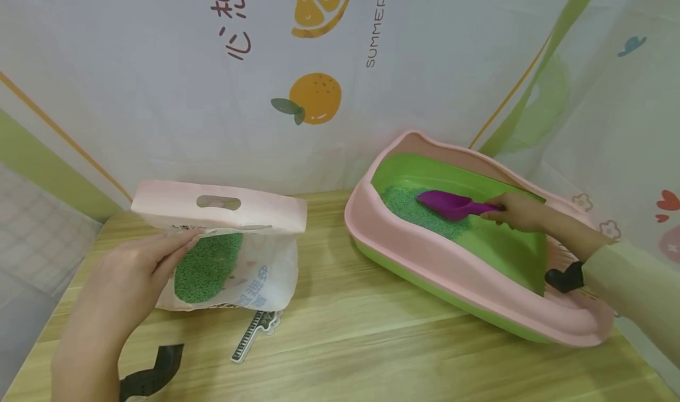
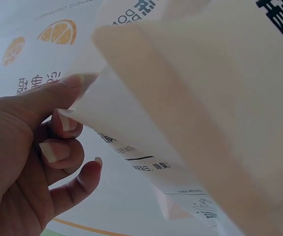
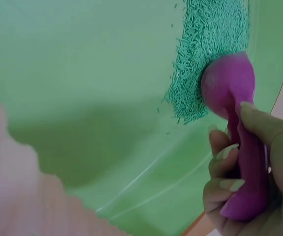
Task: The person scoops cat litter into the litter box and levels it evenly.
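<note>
On the left stands an open paper bag (image 1: 276, 272) of green pellets (image 1: 207, 269), with a pink top flap that has a handle slot. My left hand (image 1: 130, 272) pinches the bag's edge between thumb and forefinger; the left wrist view shows its other fingers loosely bent below the paper (image 2: 146, 128). My right hand (image 1: 515, 210) grips the handle of a purple scoop (image 1: 446, 204), thumb along the top. The scoop's bowl lies at the green pellets (image 3: 200, 64) spread over one end of the green litter tray (image 1: 510, 254), inside its high pink rim (image 1: 419, 248).
A small black-and-white ruler-like tag (image 1: 252, 334) lies on the wooden tabletop (image 1: 340, 355) in front of the bag. Behind everything hangs a white printed curtain (image 1: 414, 107) with oranges on it. The litter tray takes up the table's right side.
</note>
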`<state>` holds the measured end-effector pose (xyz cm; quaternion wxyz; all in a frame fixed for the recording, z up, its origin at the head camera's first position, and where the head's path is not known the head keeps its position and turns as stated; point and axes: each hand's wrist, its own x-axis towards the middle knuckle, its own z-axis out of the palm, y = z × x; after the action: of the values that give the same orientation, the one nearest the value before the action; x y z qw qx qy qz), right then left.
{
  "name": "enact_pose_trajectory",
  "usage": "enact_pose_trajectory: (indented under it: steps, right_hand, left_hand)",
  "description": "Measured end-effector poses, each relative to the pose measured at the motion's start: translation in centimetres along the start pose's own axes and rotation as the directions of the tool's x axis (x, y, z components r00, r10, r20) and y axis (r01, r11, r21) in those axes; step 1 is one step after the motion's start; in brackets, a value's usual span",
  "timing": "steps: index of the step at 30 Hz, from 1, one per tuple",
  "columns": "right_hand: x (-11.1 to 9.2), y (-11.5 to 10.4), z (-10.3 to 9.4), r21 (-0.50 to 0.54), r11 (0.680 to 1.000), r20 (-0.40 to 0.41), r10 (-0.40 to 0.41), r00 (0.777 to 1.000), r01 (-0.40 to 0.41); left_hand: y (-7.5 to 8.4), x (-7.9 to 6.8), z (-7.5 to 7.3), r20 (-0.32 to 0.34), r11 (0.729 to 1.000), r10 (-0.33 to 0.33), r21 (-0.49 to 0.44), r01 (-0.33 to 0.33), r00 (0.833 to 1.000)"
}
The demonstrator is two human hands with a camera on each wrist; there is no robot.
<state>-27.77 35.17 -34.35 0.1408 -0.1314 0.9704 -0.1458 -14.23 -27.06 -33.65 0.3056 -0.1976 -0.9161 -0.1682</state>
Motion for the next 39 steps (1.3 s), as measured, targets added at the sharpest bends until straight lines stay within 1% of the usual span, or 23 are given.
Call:
enact_pose_trajectory:
  steps: [5, 11, 14, 17, 22, 25, 30, 34, 37, 39]
  right_hand:
    - [0.0, 0.5, -0.2, -0.037, 0.999, -0.033, 0.032, 0.999, -0.033]
    - [0.1, -0.2, -0.4, -0.048, 0.999, -0.041, -0.015, 0.999, 0.013]
    - [0.3, -0.9, -0.4, -0.017, 0.999, -0.011, -0.036, 0.999, 0.035]
    - [0.5, -1.7, -0.4, 0.027, 0.997, 0.03, -0.076, 0.997, 0.075]
    - [0.9, -2.8, -0.2, 0.06, 0.984, 0.077, -0.173, 0.982, 0.169]
    - [1.2, -3.1, 0.0, 0.059, 0.978, 0.093, -0.206, 0.974, 0.201]
    - [1.8, -3.2, 0.5, 0.064, 0.981, 0.086, -0.19, 0.978, 0.185]
    - [2.7, -3.0, 0.7, 0.051, 0.985, 0.035, -0.164, 0.986, 0.162]
    - [3.3, -2.6, 0.7, 0.056, 0.99, -0.003, -0.127, 0.992, 0.127]
    - [3.5, -2.2, 0.7, 0.075, 0.993, -0.012, -0.096, 0.995, 0.097]
  left_hand:
    - [0.0, 0.1, 0.1, 0.002, 1.0, 0.006, 0.001, -0.006, 1.0]
    - [-0.1, 0.1, 0.1, -0.001, 1.0, 0.01, -0.003, -0.01, 1.0]
    - [-0.1, 0.1, 0.1, -0.001, 1.0, 0.008, -0.003, -0.008, 1.0]
    - [-0.1, 0.1, 0.0, 0.001, 1.0, 0.005, -0.002, -0.005, 1.0]
    - [-0.1, 0.1, 0.0, -0.001, 1.0, 0.007, 0.001, -0.007, 1.0]
    - [-0.2, 0.1, 0.0, -0.009, 1.0, 0.016, 0.004, -0.016, 1.0]
    - [-0.2, 0.1, 0.0, -0.012, 1.0, 0.02, 0.008, -0.02, 1.0]
    - [-0.2, 0.1, 0.0, -0.011, 1.0, 0.018, 0.009, -0.018, 1.0]
    - [-0.2, 0.1, 0.0, -0.006, 1.0, 0.01, 0.007, -0.01, 1.0]
    - [-0.2, 0.1, 0.0, 0.0, 1.0, 0.0, 0.004, 0.0, 1.0]
